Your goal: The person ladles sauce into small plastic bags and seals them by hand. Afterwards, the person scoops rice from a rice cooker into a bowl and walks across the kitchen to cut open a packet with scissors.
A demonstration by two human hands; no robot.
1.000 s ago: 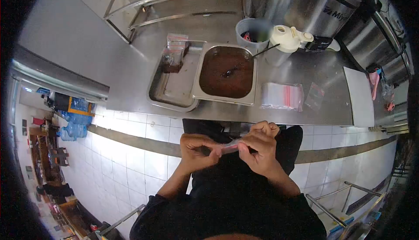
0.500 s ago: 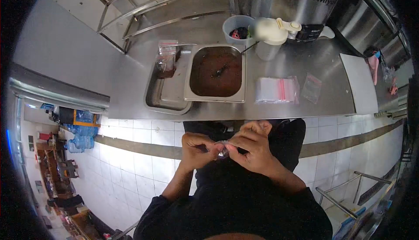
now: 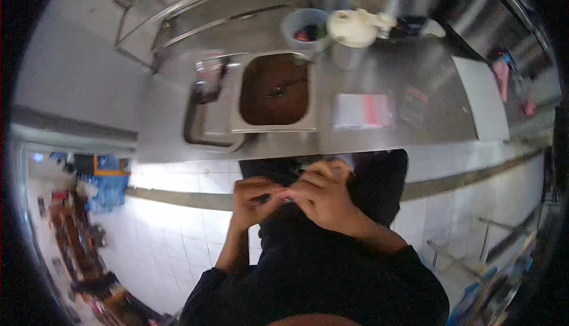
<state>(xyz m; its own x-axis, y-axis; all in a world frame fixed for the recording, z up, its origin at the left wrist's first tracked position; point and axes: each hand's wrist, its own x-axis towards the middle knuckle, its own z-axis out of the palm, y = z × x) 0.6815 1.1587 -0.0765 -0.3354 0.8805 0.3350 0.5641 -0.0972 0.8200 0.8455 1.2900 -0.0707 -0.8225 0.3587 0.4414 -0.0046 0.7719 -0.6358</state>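
Note:
Over my lap, below the counter's front edge, my left hand (image 3: 253,203) and my right hand (image 3: 326,198) meet at the fingertips. Both are closed in a pinch on a small clear plastic bag (image 3: 287,201), mostly hidden by the fingers and blurred. On the counter in front stands a square steel pan (image 3: 274,128) of dark reddish-brown sauce (image 3: 272,104), with a dark utensil partly sunk in it. To its right lie a stack of clear zip bags (image 3: 352,111) with a red strip and a single zip bag (image 3: 414,106).
Filled bags (image 3: 208,83) lie in a shallow steel tray (image 3: 216,147) left of the pan. Behind stand a tub (image 3: 305,26) and a cream-lidded jug (image 3: 351,29). A white board (image 3: 481,98) lies at the right; a metal rack (image 3: 195,6) stands at the back left.
My view has shifted, so the counter and hands sit further left and higher, with motion blur. Both hands keep their pinch on the plastic bag, fingertips now closer together.

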